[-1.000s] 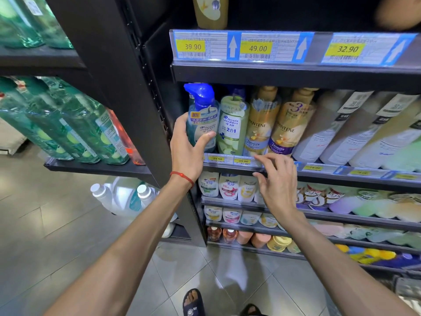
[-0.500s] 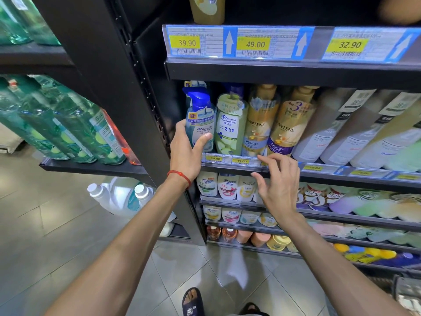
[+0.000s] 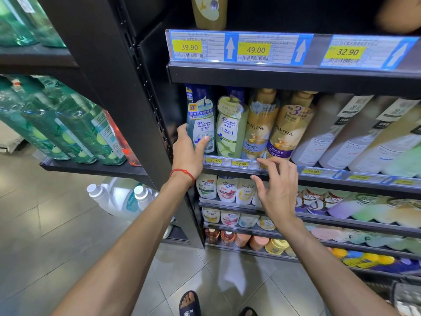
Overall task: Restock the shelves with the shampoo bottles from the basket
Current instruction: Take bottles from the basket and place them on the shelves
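Note:
A blue shampoo bottle [image 3: 201, 117] stands upright at the far left end of the shelf [image 3: 319, 177], and its top reaches up under the shelf above. My left hand [image 3: 190, 149], with a red string at the wrist, grips the bottle's lower part. Right of it stand a green shampoo bottle [image 3: 230, 128] and two gold Pantene bottles [image 3: 273, 131]. My right hand [image 3: 276, 188] hovers with fingers spread at the shelf's front edge, below the Pantene bottles, holding nothing. A corner of the basket [image 3: 406, 297] shows at the bottom right.
White bottles [image 3: 348, 133] fill the rest of that shelf. Lower shelves hold small bottles and jars [image 3: 227, 190]. Left of a black upright [image 3: 118, 87] are green bottles [image 3: 68, 131] and white jugs [image 3: 118, 197] on the floor. My sandalled foot [image 3: 189, 303] stands on grey tiles.
My left hand has pushed the blue bottle up and back into its shelf slot, so its pump cap is now tucked under the shelf above. My right hand has barely moved.

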Action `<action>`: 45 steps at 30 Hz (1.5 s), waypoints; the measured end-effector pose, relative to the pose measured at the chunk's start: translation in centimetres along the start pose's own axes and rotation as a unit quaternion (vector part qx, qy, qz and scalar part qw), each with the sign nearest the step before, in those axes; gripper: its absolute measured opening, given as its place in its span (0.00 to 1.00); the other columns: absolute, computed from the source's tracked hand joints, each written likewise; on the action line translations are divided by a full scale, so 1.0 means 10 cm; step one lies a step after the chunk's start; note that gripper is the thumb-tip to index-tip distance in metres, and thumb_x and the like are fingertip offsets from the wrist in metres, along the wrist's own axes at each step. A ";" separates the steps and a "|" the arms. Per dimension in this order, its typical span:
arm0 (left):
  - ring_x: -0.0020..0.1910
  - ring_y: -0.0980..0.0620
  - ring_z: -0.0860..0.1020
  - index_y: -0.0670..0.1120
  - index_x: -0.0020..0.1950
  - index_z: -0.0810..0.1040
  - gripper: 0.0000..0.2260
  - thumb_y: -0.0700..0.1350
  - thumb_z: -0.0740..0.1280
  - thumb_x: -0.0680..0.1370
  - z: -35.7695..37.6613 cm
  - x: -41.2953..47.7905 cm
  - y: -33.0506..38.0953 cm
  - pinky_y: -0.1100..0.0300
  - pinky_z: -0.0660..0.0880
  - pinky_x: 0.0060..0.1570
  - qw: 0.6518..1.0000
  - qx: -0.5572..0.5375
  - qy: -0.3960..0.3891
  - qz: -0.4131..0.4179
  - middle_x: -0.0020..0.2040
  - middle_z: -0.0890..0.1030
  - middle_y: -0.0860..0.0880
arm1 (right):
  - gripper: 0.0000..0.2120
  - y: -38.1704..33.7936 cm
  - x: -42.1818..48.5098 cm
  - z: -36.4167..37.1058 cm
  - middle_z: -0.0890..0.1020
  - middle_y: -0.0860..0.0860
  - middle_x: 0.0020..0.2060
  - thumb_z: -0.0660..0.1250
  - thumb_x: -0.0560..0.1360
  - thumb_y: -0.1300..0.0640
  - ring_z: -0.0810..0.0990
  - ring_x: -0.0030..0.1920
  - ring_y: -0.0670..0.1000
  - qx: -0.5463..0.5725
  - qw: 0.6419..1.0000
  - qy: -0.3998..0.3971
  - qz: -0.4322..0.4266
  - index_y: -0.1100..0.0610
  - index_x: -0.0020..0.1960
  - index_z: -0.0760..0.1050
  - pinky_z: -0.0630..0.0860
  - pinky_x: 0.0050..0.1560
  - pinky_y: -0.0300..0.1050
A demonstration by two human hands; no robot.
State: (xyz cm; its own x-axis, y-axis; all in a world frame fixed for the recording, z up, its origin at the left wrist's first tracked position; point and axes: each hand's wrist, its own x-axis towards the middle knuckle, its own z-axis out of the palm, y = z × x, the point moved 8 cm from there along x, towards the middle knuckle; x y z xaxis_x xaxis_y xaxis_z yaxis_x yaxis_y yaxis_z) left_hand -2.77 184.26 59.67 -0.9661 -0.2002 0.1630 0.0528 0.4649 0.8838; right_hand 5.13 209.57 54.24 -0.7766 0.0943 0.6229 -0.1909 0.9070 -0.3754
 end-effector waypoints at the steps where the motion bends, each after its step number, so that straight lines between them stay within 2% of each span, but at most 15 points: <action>1: 0.52 0.55 0.77 0.41 0.71 0.68 0.22 0.47 0.70 0.81 0.00 -0.01 -0.01 0.78 0.68 0.45 1.000 0.005 0.007 -0.004 0.56 0.77 0.53 | 0.23 0.00 0.00 0.00 0.77 0.55 0.59 0.79 0.74 0.57 0.73 0.59 0.58 -0.001 1.000 0.000 0.002 0.55 0.67 0.79 0.72 0.62 0.54; 3: 0.51 0.56 0.76 0.40 0.71 0.70 0.22 0.48 0.70 0.81 0.00 -0.05 -0.03 0.84 0.65 0.41 0.999 0.006 0.032 -0.011 0.55 0.76 0.54 | 0.23 0.01 0.00 0.01 0.77 0.55 0.59 0.79 0.74 0.56 0.72 0.59 0.58 -0.003 1.000 0.000 0.002 0.55 0.67 0.79 0.71 0.62 0.53; 5: 0.53 0.57 0.76 0.39 0.71 0.71 0.22 0.47 0.71 0.80 -0.03 -0.10 -0.04 0.86 0.65 0.46 0.998 -0.007 0.069 -0.012 0.56 0.78 0.54 | 0.23 0.02 0.00 0.02 0.77 0.55 0.59 0.79 0.74 0.56 0.72 0.59 0.57 -0.004 1.000 0.001 -0.001 0.55 0.67 0.78 0.71 0.62 0.53; 8: 0.61 0.57 0.78 0.40 0.72 0.72 0.23 0.43 0.72 0.80 -0.07 -0.19 -0.07 0.68 0.72 0.64 0.992 -0.044 0.115 -0.018 0.63 0.81 0.48 | 0.23 0.03 -0.01 0.04 0.76 0.54 0.59 0.79 0.74 0.56 0.72 0.60 0.57 -0.005 1.000 0.002 -0.003 0.55 0.67 0.78 0.70 0.62 0.52; 12: 0.60 0.59 0.81 0.42 0.73 0.74 0.22 0.42 0.72 0.80 -0.08 -0.24 -0.08 0.57 0.76 0.67 0.989 -0.076 0.126 -0.023 0.61 0.81 0.54 | 0.24 0.03 -0.01 0.04 0.76 0.55 0.59 0.79 0.74 0.56 0.71 0.60 0.56 -0.010 1.000 0.006 -0.007 0.55 0.67 0.78 0.70 0.63 0.51; 15: 0.47 0.73 0.78 0.44 0.76 0.71 0.24 0.42 0.71 0.80 -0.02 -0.23 -0.08 0.72 0.74 0.59 0.994 -0.051 0.094 -0.010 0.56 0.81 0.58 | 0.23 0.04 -0.01 0.05 0.77 0.55 0.59 0.79 0.74 0.56 0.72 0.59 0.57 -0.010 1.000 0.011 -0.009 0.56 0.67 0.78 0.68 0.63 0.50; 17: 0.48 0.76 0.75 0.45 0.75 0.71 0.24 0.41 0.72 0.79 0.02 -0.21 -0.09 0.79 0.68 0.56 0.997 -0.033 0.066 -0.006 0.57 0.79 0.59 | 0.22 0.03 -0.01 0.05 0.77 0.55 0.59 0.79 0.74 0.56 0.72 0.59 0.57 -0.005 1.000 0.015 -0.012 0.56 0.67 0.79 0.68 0.63 0.50; 20: 0.56 0.67 0.75 0.44 0.74 0.71 0.24 0.42 0.72 0.79 0.03 -0.22 -0.11 0.78 0.65 0.59 0.998 -0.006 0.054 -0.015 0.60 0.77 0.57 | 0.22 0.05 -0.02 0.05 0.77 0.55 0.58 0.79 0.75 0.56 0.73 0.59 0.58 -0.001 1.000 0.015 -0.019 0.56 0.67 0.79 0.68 0.63 0.50; 23: 0.71 0.55 0.71 0.40 0.79 0.64 0.30 0.40 0.72 0.79 0.01 -0.30 -0.11 0.62 0.65 0.73 0.998 0.002 0.067 -0.021 0.72 0.74 0.50 | 0.22 0.05 -0.01 0.05 0.76 0.55 0.58 0.78 0.75 0.56 0.72 0.59 0.57 -0.002 1.000 0.008 -0.021 0.56 0.67 0.79 0.69 0.63 0.51; 25: 0.77 0.49 0.67 0.40 0.80 0.62 0.31 0.40 0.71 0.79 0.00 -0.39 -0.09 0.53 0.63 0.77 0.997 0.023 0.072 -0.014 0.77 0.69 0.44 | 0.22 0.04 0.00 0.03 0.76 0.55 0.59 0.78 0.75 0.56 0.72 0.59 0.57 0.004 1.000 -0.003 -0.018 0.56 0.67 0.79 0.70 0.63 0.53; 29: 0.72 0.51 0.69 0.43 0.78 0.65 0.27 0.41 0.68 0.80 -0.03 -0.65 0.01 0.63 0.63 0.72 0.990 0.103 0.076 0.052 0.74 0.71 0.47 | 0.24 -0.02 0.01 -0.04 0.76 0.57 0.61 0.76 0.75 0.60 0.72 0.62 0.58 0.023 0.999 -0.041 -0.024 0.58 0.70 0.77 0.69 0.64 0.53; 33: 0.68 0.47 0.72 0.46 0.74 0.70 0.24 0.47 0.68 0.78 0.07 -0.93 0.13 0.52 0.72 0.63 0.944 0.289 0.009 0.158 0.71 0.73 0.48 | 0.26 -0.11 0.01 -0.15 0.76 0.62 0.63 0.73 0.75 0.61 0.74 0.63 0.63 0.018 0.994 -0.089 -0.063 0.62 0.72 0.75 0.72 0.65 0.59; 36: 0.65 0.42 0.74 0.44 0.72 0.73 0.24 0.50 0.68 0.77 0.14 -1.06 0.17 0.47 0.76 0.55 0.905 0.380 -0.032 0.187 0.69 0.75 0.44 | 0.24 -0.13 0.00 -0.27 0.76 0.63 0.64 0.72 0.75 0.61 0.75 0.64 0.64 0.035 0.990 -0.107 -0.080 0.65 0.70 0.75 0.73 0.64 0.60; 41: 0.67 0.43 0.73 0.46 0.73 0.72 0.27 0.56 0.64 0.77 0.25 -1.28 0.22 0.47 0.75 0.58 0.859 0.450 -0.090 0.226 0.71 0.74 0.46 | 0.23 -0.16 -0.12 -0.58 0.78 0.61 0.64 0.72 0.76 0.55 0.76 0.63 0.63 -0.011 0.989 -0.107 -0.098 0.63 0.68 0.77 0.73 0.64 0.58; 45: 0.69 0.42 0.72 0.47 0.73 0.73 0.27 0.58 0.62 0.77 0.35 -1.47 0.25 0.47 0.72 0.61 0.838 0.458 -0.123 0.270 0.72 0.74 0.46 | 0.25 -0.20 -0.34 -0.79 0.78 0.58 0.65 0.69 0.77 0.47 0.75 0.65 0.62 -0.076 0.986 -0.138 -0.060 0.60 0.69 0.77 0.71 0.70 0.59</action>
State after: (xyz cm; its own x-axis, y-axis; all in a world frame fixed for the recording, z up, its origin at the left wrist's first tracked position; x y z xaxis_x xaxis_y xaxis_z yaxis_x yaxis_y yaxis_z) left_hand 10.66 191.38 57.90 -0.8927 0.3846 0.2350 0.3920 0.9198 -0.0162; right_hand 12.88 210.73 58.31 -0.8913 -0.1145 0.4386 -0.2167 0.9575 -0.1904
